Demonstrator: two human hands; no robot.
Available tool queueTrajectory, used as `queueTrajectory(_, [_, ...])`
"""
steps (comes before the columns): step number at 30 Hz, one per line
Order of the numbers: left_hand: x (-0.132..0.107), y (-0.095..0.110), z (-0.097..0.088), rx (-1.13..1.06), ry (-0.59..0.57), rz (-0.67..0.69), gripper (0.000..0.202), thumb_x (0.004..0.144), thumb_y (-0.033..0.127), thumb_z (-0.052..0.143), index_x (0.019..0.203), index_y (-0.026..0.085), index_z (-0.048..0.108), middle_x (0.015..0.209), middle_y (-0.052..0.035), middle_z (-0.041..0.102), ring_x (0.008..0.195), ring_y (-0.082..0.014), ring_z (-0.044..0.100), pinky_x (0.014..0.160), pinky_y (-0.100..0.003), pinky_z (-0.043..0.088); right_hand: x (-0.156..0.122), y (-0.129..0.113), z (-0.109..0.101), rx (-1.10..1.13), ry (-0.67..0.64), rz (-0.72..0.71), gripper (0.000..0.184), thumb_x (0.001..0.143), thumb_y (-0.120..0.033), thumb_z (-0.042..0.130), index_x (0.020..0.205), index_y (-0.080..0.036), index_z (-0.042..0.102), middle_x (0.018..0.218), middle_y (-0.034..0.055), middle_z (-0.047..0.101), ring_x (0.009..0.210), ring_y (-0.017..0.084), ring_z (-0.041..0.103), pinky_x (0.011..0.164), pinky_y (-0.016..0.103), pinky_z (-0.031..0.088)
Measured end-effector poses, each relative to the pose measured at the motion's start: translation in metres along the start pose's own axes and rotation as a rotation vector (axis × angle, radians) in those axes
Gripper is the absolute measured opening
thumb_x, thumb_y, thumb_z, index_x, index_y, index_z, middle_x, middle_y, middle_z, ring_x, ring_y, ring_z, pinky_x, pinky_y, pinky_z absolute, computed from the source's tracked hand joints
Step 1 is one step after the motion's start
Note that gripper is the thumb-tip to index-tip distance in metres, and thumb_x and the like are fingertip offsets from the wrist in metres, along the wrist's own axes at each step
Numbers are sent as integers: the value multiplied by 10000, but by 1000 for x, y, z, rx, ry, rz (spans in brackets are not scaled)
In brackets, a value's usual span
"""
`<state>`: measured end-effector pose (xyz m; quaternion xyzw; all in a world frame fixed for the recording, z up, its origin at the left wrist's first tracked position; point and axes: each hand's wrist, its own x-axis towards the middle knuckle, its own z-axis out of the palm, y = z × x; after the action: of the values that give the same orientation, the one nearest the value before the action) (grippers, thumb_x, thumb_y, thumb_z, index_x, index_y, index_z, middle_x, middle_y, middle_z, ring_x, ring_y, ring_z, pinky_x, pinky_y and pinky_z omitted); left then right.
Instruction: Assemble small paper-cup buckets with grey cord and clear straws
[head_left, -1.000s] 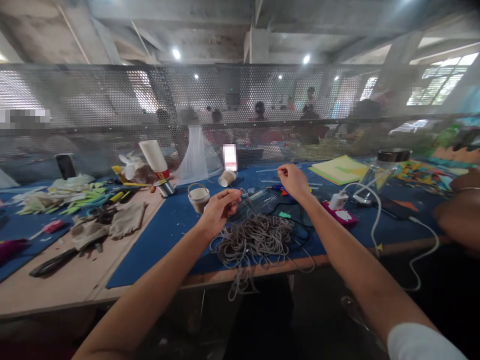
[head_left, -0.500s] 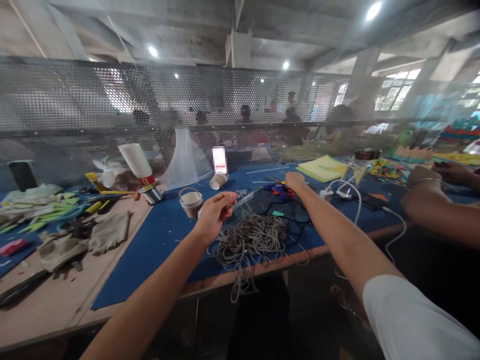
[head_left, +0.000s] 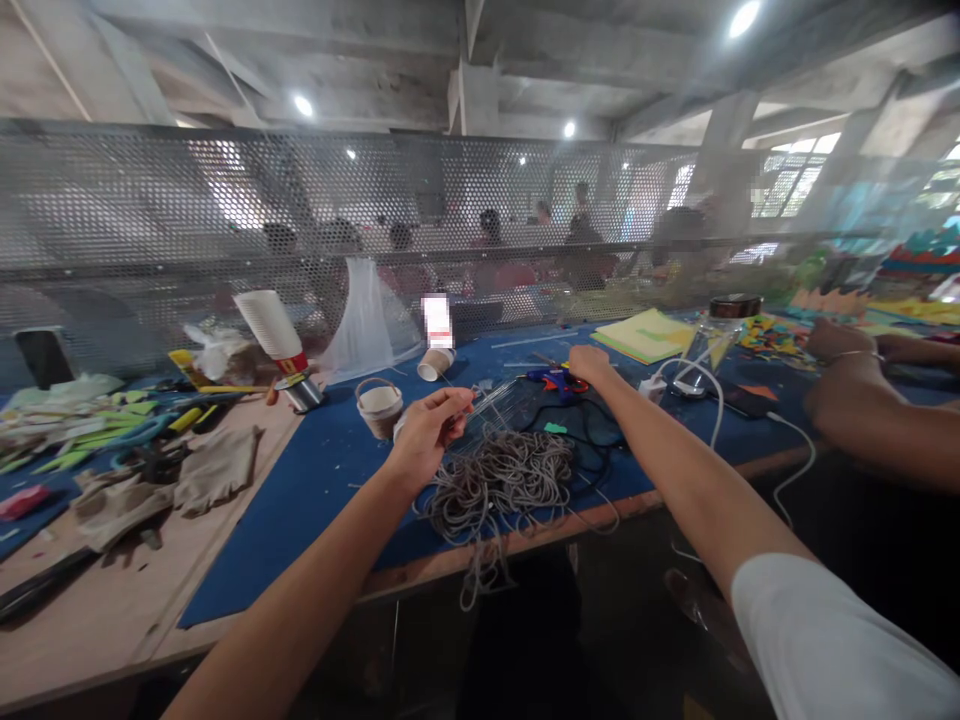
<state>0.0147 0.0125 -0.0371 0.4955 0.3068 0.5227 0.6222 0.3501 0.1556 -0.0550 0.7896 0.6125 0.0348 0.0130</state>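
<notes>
My left hand (head_left: 426,432) is raised over the blue mat (head_left: 322,470), its fingers pinched on a bundle of thin clear sticks (head_left: 499,400) that point right. Below it lies a tangled heap of grey cord (head_left: 501,483), some of it hanging over the table edge. My right hand (head_left: 591,363) is stretched further out, closed over the blue glue gun (head_left: 553,378) that lies on the mat; the fingers are turned away from me.
A small basket-like paper cup (head_left: 379,405) and a tipped paper cup (head_left: 435,363) stand behind the cord. Left are brown cloth pieces (head_left: 217,468), green cut-outs, a stack of white cups (head_left: 268,325). Right: a lidded jar (head_left: 712,335), white cable (head_left: 780,440), another person's arms (head_left: 870,410). A perforated screen (head_left: 150,230) backs the table.
My right hand dropped from holding the sticks' far end down onto the glue gun. The left hand kept its pinch. The view swung to the right.
</notes>
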Motion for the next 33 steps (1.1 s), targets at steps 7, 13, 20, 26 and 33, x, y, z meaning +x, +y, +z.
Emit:
queueTrajectory(7, [2, -3, -2, 1, -5, 3, 207, 713, 296, 799, 782, 121, 711, 714, -11, 593, 502, -38, 429, 442, -180, 272, -6, 2, -6, 14, -103, -51, 362, 945, -358, 601, 1254, -171, 577, 1258, 102, 597, 1062, 225, 623, 887, 433, 542])
queueTrajectory(13, [2, -2, -2, -19, 3, -8, 229, 693, 305, 807, 778, 115, 710, 714, -8, 595, 492, -35, 425, 430, -186, 266, -27, 0, -11, 31, -88, -110, 296, 929, -290, 612, 1196, -165, 637, 1224, 116, 639, 1096, 245, 627, 911, 406, 521])
queueTrajectory(20, [2, -2, -3, -30, 7, -13, 251, 682, 315, 813, 789, 113, 708, 712, -5, 600, 494, -37, 432, 425, -189, 273, -45, 6, -14, 99, 39, -113, 334, 835, -156, 572, 1112, -211, 752, 1124, 128, 736, 1118, 258, 655, 882, 288, 477])
queueTrajectory(26, [2, -3, -3, -34, 7, -16, 231, 687, 298, 806, 796, 120, 709, 717, -5, 605, 495, -37, 438, 421, -187, 272, -58, 6, -22, 156, 57, -120, 297, 795, -221, 614, 1040, -225, 782, 1039, 97, 763, 1027, 243, 686, 798, 246, 475])
queueTrajectory(33, [3, -2, -4, -67, 22, -35, 243, 677, 290, 818, 803, 113, 711, 719, -3, 593, 509, -35, 439, 427, -170, 296, -58, -2, -12, 229, -71, -164, 265, 777, -216, 642, 998, -226, 788, 843, 10, 773, 783, 148, 712, 658, 168, 455])
